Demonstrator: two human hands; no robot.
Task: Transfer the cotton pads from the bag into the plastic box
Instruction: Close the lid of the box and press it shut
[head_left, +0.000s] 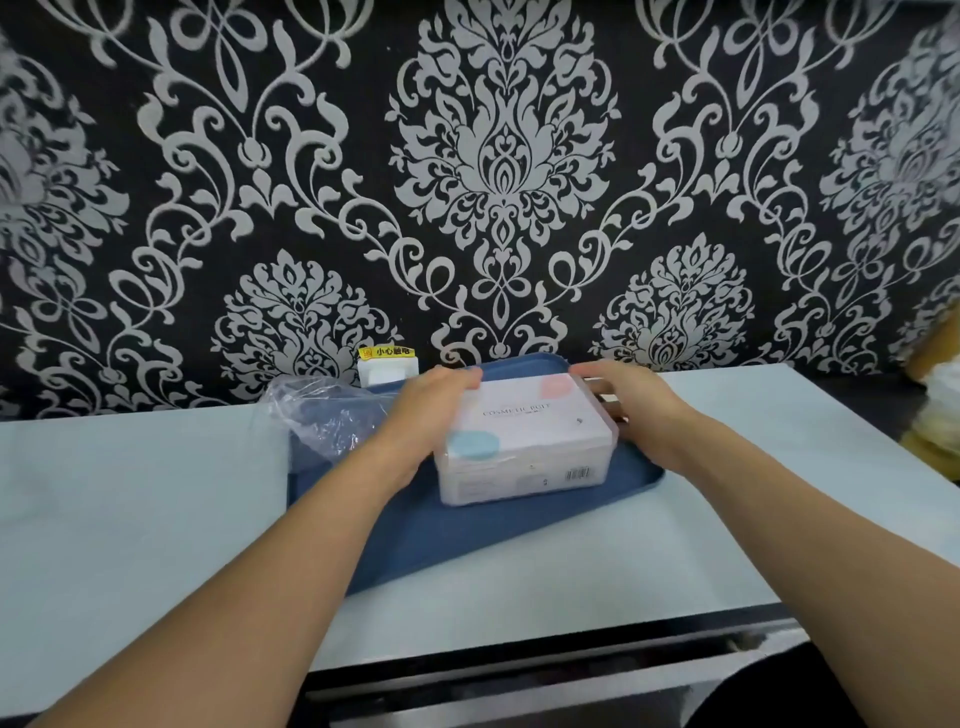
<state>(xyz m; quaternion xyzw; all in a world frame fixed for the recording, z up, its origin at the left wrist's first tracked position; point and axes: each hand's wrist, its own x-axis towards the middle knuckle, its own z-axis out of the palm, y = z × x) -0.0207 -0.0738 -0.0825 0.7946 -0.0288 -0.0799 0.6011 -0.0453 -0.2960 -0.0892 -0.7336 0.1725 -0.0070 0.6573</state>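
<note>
Left hand: your left hand (434, 410) lies against the left side of the plastic box (524, 447), fingers curved over its far top edge.
Right hand: your right hand (636, 410) clasps the box's right side.
Plastic box: shut, labelled "COSMETIC PUFF", white cotton pads (498, 480) showing through its front wall; it sits mid-tray.
Tray: the blue tray (467, 535) lies on the pale desk (130, 519), near the back edge.
Bag: the crumpled clear bag (324, 415) rests on the tray's left end, just beside your left hand.

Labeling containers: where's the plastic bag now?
Head view: the clear plastic bag lies crumpled on the blue tray's left side, just left of the left hand.
</note>
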